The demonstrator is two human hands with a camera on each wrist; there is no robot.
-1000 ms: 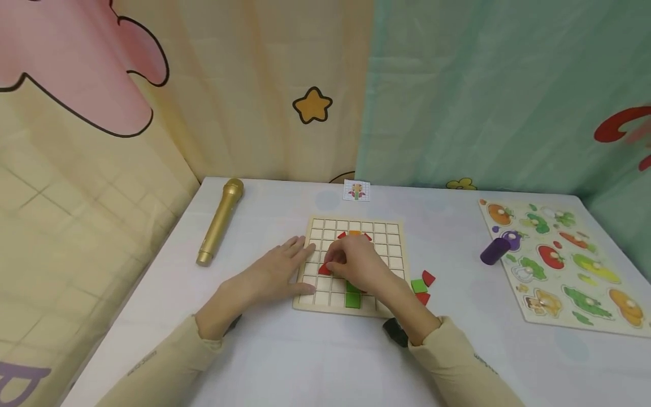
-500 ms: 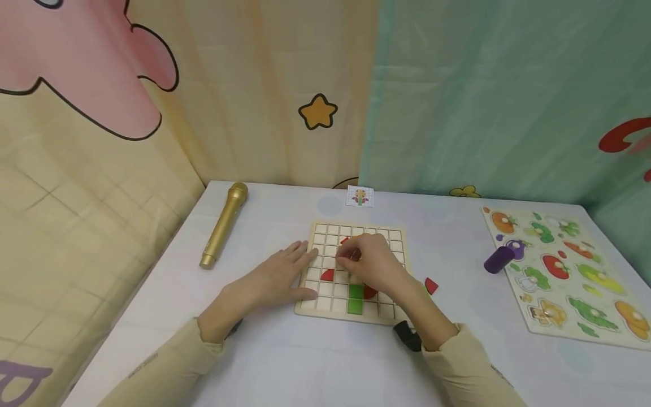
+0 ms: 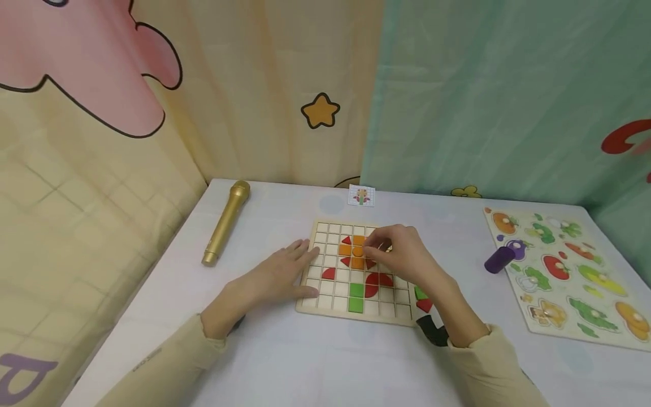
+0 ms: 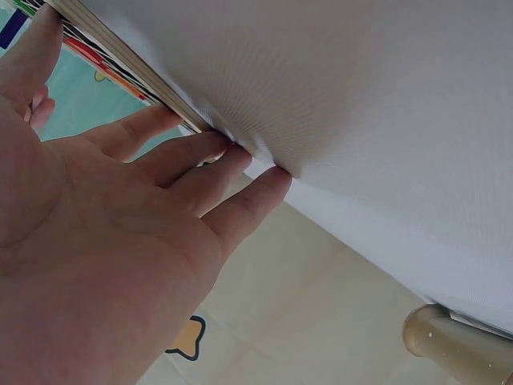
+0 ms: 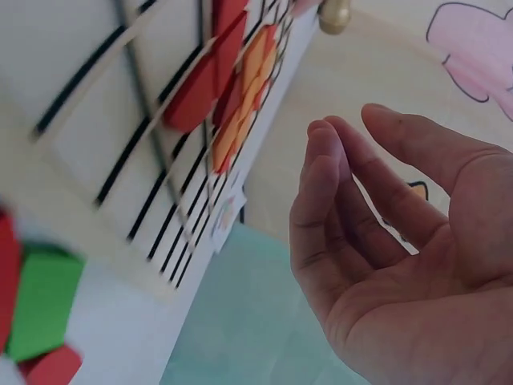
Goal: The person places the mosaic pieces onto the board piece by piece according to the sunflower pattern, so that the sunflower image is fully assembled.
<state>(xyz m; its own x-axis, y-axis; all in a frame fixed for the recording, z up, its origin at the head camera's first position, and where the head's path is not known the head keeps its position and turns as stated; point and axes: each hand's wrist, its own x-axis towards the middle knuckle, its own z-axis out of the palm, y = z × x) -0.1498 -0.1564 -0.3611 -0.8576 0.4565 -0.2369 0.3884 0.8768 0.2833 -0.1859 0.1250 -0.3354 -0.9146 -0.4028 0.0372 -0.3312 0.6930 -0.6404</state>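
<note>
A wooden grid board (image 3: 325, 294) lies on the white table in the head view. It carries an orange-and-red cluster of pieces (image 3: 358, 252), a lone red quarter-circle (image 3: 328, 273) at left, red rounded pieces (image 3: 378, 282) and two green squares (image 3: 356, 298). My left hand (image 3: 277, 277) lies spread at the board's left edge; its fingertips touch the board's side and the cloth in the left wrist view. Over the board's right part hovers my right hand (image 3: 407, 254), fingers loosely bent. The right wrist view shows thumb and fingertips (image 5: 323, 132) apart, nothing between them.
Loose green (image 3: 420, 293) and red (image 3: 424, 305) pieces lie right of the board. A gold microphone (image 3: 227, 223) is at left, a small pattern card (image 3: 361, 195) behind. At right lie a purple cylinder (image 3: 499, 260) and a vegetable puzzle board (image 3: 559, 289).
My right hand has let go of the red quarter-circle in the board's left part and moved right, uncovering the orange cluster. My left hand stays at the board's edge.
</note>
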